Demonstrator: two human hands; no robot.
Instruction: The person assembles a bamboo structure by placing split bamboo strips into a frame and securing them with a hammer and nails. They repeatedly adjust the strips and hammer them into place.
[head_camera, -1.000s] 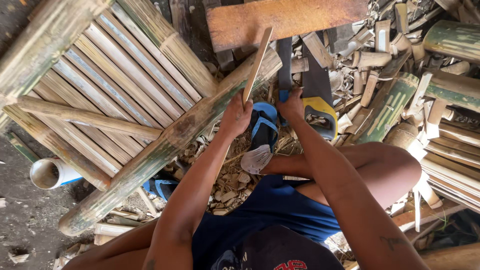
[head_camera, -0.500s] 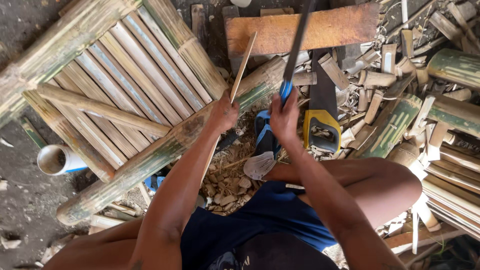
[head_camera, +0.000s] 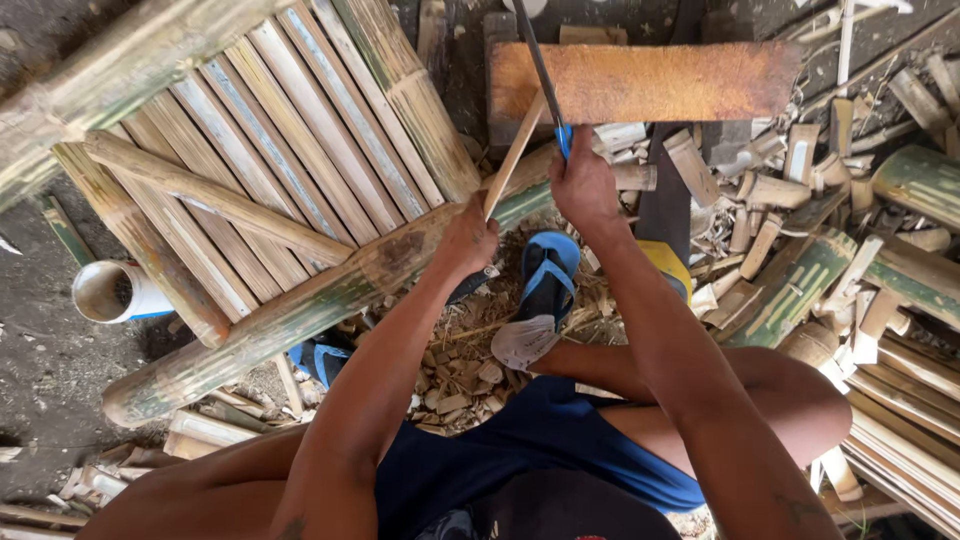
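Nearest the camera, the person is sitting low in blue shorts (head_camera: 560, 450), knees spread, with both forearms stretching forward. One foot is resting in a blue sandal (head_camera: 545, 285) on a litter of chips (head_camera: 455, 375).

The left hand (head_camera: 465, 240) is closing its fingers around the lower end of a thin bamboo strip (head_camera: 515, 155), which is leaning up and away towards a wooden block (head_camera: 650, 80). This hand is sitting against a thick bamboo pole (head_camera: 300, 310) that is running diagonally across the ground.

The right hand (head_camera: 585, 185) is gripping the blue handle of a long blade (head_camera: 535, 60), fingers wrapped tight. The blade is pointing away from the person, crossing the strip's upper end just at the block's near edge.

Beyond the pole, a panel of flat bamboo slats (head_camera: 260, 150) is lying to the left, with a white cup (head_camera: 115, 292) beside it. Cut bamboo offcuts (head_camera: 800, 200) are piling up on the right.
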